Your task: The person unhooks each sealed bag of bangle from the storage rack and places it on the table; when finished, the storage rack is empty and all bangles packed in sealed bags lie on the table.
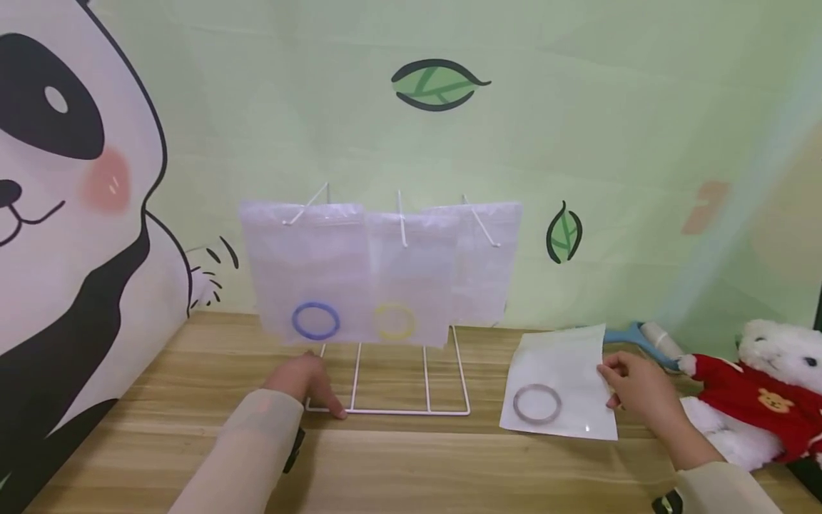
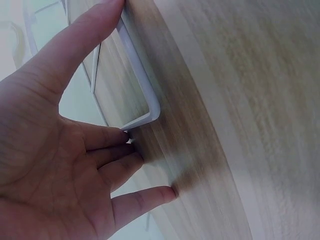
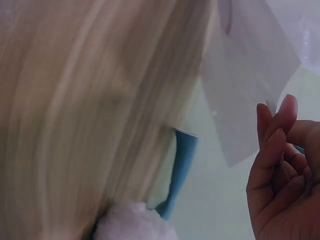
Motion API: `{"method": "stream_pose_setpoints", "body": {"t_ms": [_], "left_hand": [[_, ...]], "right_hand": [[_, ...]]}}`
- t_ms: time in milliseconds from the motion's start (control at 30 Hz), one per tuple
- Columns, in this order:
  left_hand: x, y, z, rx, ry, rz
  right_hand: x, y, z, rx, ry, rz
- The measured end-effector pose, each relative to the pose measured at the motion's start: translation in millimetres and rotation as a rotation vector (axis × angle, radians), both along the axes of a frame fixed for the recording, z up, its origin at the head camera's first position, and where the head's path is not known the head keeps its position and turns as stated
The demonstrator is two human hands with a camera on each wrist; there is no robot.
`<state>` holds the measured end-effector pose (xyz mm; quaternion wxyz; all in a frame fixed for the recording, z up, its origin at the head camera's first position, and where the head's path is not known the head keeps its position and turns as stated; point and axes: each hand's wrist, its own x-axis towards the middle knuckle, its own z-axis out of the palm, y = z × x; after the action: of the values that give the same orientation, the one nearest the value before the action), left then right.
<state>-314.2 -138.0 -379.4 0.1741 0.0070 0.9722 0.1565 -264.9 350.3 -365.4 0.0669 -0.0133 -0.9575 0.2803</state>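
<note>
Our right hand (image 1: 638,389) pinches the right edge of a loose white bag (image 1: 568,371), thumb and fingertips meeting on that border above its middle. From this grip the bag lies to our left, in the gap between the right hand and the wire rack (image 1: 404,412), and well apart from the rack. Its long axis runs roughly away from us, the far end leaning a little rightward, and a mauve ring (image 1: 536,422) shows near its lower left corner. We cannot tell whether the bag's near edge rests on the table (image 1: 411,467).

The relation that matters most, we judge, is bag to prong: the right-hand prong (image 1: 481,221) stands to the left of the bag and higher, with its tip toward us. Our right hand is the nearer one to the bag.

Our left hand (image 1: 302,378) is at the rack's near left corner, its thumb pressing the front bar and its other fingers fairly straight just outside the side bar, not wrapped round it. Above the base, three bags hang from the prongs; a blue ring (image 1: 316,337) shows in the left bag (image 1: 308,264), a yellow ring (image 1: 394,337) in the middle bag (image 1: 417,278).
</note>
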Motion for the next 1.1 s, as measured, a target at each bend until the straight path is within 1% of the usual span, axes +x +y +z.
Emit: {"method": "stream_pose_setpoints", "body": {"t_ms": [100, 200, 367, 500, 633, 767, 833, 967, 1033, 1100], "left_hand": [[-0.1, -0.2, -1.0, 0.009, -0.002, 0.014], [-0.6, 0.1, -1.6, 0.007, 0.007, 0.014], [-0.3, 0.9, -1.8, -0.019, 0.031, -0.007], [1.0, 0.4, -1.0, -0.038, 0.034, -0.012], [1.5, -0.6, -0.4, -0.049, 0.029, -0.01], [1.2, -1.6, 0.0, -0.043, 0.023, 0.002], [1.2, -1.7, 0.6, -0.034, 0.021, 0.009], [1.4, -1.3, 2.5, -0.021, 0.021, 0.016], [2.0, -1.4, 2.9, -0.018, 0.02, 0.019], [3.0, -1.0, 3.7, -0.02, 0.019, 0.02]], "right_hand": [[-7.2, 0.8, -6.7, -0.033, -0.013, 0.004], [-12.3, 2.3, -10.9, -0.088, -0.038, 0.01], [-18.3, 6.8, -13.3, -0.181, -0.122, -0.002], [-20.6, 7.9, -14.2, -0.222, -0.183, 0.005], [-22.3, 5.9, -15.4, -0.204, -0.244, 0.015], [-25.1, 1.2, -14.0, -0.166, -0.262, 0.017], [-26.3, -3.1, -11.3, -0.118, -0.253, 0.018], [-29.9, -18.8, -1.0, 0.016, -0.207, 0.046], [-33.0, -30.1, 5.5, 0.049, -0.184, 0.056], [-37.0, -42.4, 11.3, 0.045, -0.163, 0.062]]}}
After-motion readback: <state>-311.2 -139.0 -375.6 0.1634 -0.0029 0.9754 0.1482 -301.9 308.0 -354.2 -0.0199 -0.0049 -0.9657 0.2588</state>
